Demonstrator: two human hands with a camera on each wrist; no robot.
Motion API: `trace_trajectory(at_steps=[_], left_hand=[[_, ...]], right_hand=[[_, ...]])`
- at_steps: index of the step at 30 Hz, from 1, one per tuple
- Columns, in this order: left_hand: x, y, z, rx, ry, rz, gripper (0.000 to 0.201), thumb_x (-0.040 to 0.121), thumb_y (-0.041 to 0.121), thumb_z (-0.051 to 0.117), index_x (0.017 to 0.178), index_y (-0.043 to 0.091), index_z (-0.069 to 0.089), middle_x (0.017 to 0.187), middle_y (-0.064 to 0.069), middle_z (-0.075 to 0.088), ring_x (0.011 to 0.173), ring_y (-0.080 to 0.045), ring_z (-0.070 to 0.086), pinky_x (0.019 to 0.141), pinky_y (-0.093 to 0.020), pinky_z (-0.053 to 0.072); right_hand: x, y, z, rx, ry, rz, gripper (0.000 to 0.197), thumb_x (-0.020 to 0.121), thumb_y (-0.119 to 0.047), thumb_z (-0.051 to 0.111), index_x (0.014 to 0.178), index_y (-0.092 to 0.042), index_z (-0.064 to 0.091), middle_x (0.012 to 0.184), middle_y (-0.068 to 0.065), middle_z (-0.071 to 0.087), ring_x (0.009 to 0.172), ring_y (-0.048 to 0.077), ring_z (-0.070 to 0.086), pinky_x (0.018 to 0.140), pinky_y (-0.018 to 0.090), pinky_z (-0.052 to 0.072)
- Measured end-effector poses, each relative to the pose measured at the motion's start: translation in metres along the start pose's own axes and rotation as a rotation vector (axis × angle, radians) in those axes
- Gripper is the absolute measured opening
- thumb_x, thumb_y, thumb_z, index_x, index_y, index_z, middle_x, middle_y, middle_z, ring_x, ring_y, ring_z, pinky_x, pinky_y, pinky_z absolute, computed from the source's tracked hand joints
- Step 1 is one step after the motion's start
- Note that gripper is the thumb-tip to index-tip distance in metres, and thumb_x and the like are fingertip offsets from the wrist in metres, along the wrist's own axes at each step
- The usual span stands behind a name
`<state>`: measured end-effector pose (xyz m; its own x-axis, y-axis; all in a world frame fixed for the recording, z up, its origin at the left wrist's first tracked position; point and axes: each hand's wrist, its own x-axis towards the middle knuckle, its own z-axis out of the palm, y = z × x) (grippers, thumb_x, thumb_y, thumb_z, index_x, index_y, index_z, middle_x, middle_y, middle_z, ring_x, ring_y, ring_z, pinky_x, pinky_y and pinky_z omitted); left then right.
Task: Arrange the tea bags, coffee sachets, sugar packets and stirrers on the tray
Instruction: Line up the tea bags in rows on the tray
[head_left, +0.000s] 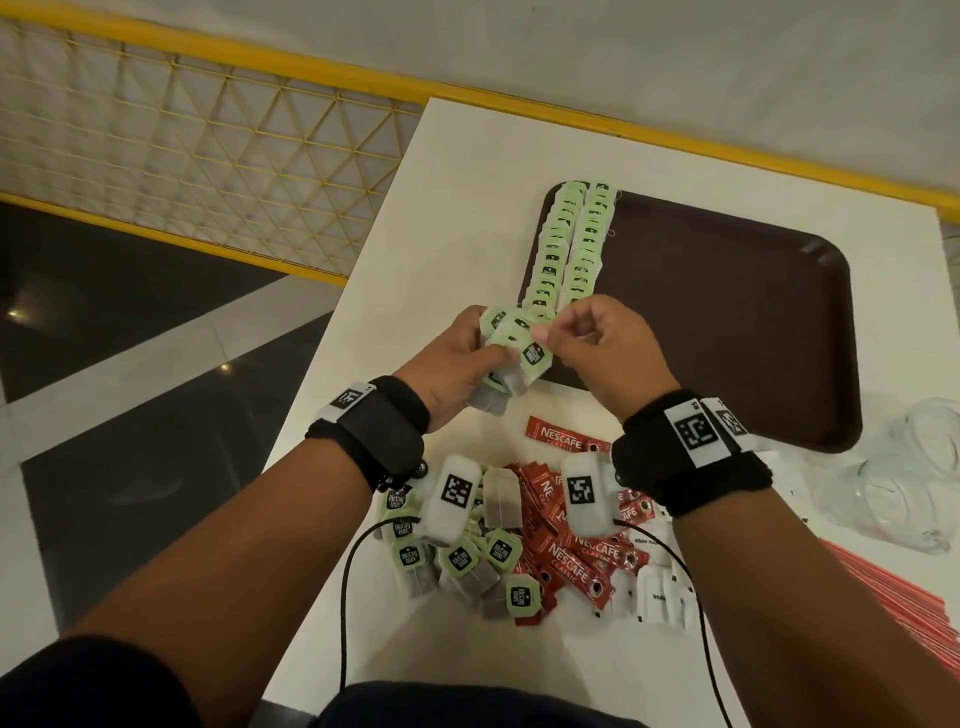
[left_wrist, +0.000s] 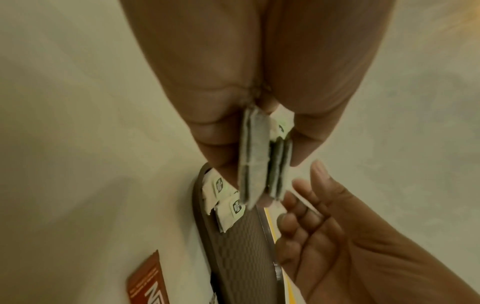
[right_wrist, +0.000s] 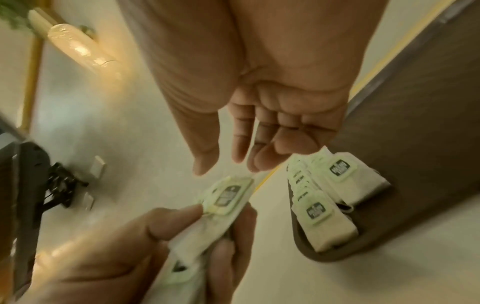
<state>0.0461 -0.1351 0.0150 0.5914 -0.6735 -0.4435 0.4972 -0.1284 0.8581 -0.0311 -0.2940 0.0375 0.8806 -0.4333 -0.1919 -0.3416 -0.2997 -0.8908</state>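
Observation:
My left hand (head_left: 485, 356) grips a small bunch of green-tagged tea bags (head_left: 519, 348), which the left wrist view shows edge-on (left_wrist: 254, 160) between thumb and fingers. My right hand (head_left: 556, 332) hovers right beside the bunch. Its thumb and forefinger (right_wrist: 239, 152) sit just above the top tag (right_wrist: 228, 193), with nothing between them. Two rows of tea bags (head_left: 569, 244) lie along the left side of the brown tray (head_left: 727, 322). Their near ends (right_wrist: 324, 214) lie just beyond my hands.
Near the table's front edge is a mixed pile of loose tea bags (head_left: 460, 558), red coffee sachets (head_left: 569, 564) and white sugar packets (head_left: 660, 597). One sachet (head_left: 563, 434) lies apart. Red stirrers (head_left: 893, 597) and clear plastic (head_left: 909, 478) lie at the right. The table's left edge drops off beside a yellow railing (head_left: 208, 156).

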Motion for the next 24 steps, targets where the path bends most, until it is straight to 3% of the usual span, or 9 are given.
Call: trace_trajectory(at_steps=[2,5,9,13,16,19,24], left_hand=[[0.005,-0.005,-0.003,-0.019,0.015,0.021,0.05,0.085,0.014,0.061,0.131,0.007,0.044,0.125,-0.018,0.061,0.107,-0.026,0.062,0.088,-0.042,0.053],[0.012,-0.013,-0.005,-0.037,0.031,0.037,0.043,0.095,0.01,0.058,0.134,0.001,0.042,0.129,-0.023,0.058,0.107,-0.029,0.063,0.082,-0.039,0.055],[0.015,-0.014,0.0,-0.057,0.02,0.057,0.057,0.087,0.017,0.066,0.136,0.003,0.041,0.131,-0.022,0.059,0.118,-0.038,0.059,0.096,-0.051,0.051],[0.02,-0.014,0.004,-0.063,0.032,0.074,0.054,0.088,0.018,0.065,0.135,0.0,0.044,0.131,-0.023,0.058,0.12,-0.042,0.057,0.099,-0.053,0.049],[0.025,-0.016,0.005,-0.081,0.047,0.051,0.041,0.096,0.01,0.056,0.135,0.0,0.045,0.131,-0.023,0.058,0.114,-0.039,0.06,0.089,-0.043,0.056],[0.029,-0.019,0.003,-0.121,0.073,0.02,0.032,0.099,0.002,0.047,0.131,0.001,0.047,0.125,-0.021,0.061,0.098,-0.027,0.065,0.077,-0.033,0.06],[0.033,-0.023,-0.006,-0.164,0.111,-0.005,0.034,0.1,0.003,0.046,0.135,0.002,0.044,0.126,-0.021,0.06,0.092,-0.024,0.066,0.079,-0.037,0.056]], right_hand=[[-0.002,0.008,0.004,0.053,-0.028,0.112,0.035,0.082,-0.039,0.074,0.094,-0.007,0.064,0.089,0.019,0.065,0.068,0.014,0.056,0.062,0.025,0.048],[-0.007,0.014,0.015,0.121,-0.08,0.233,0.035,0.084,-0.037,0.073,0.098,-0.006,0.063,0.099,0.018,0.07,0.069,0.012,0.059,0.063,0.023,0.047],[-0.003,0.016,0.022,0.237,-0.021,0.282,0.027,0.083,-0.023,0.076,0.096,-0.007,0.06,0.094,0.023,0.07,0.069,0.016,0.062,0.06,0.023,0.046],[0.002,0.017,0.022,0.345,0.03,0.297,0.024,0.081,-0.011,0.076,0.095,-0.011,0.056,0.088,0.013,0.066,0.064,0.013,0.062,0.054,0.02,0.046],[0.003,0.022,0.02,0.405,0.058,0.291,0.025,0.081,-0.007,0.075,0.093,-0.014,0.055,0.087,0.008,0.066,0.067,0.012,0.063,0.053,0.019,0.047],[0.003,0.033,0.014,0.448,0.054,0.323,0.022,0.082,-0.004,0.073,0.091,-0.016,0.056,0.087,0.005,0.064,0.075,0.015,0.061,0.064,0.027,0.049],[0.012,0.055,-0.006,0.294,0.136,0.332,0.021,0.082,-0.005,0.074,0.095,-0.012,0.06,0.098,0.016,0.067,0.085,0.022,0.066,0.067,0.027,0.054]])
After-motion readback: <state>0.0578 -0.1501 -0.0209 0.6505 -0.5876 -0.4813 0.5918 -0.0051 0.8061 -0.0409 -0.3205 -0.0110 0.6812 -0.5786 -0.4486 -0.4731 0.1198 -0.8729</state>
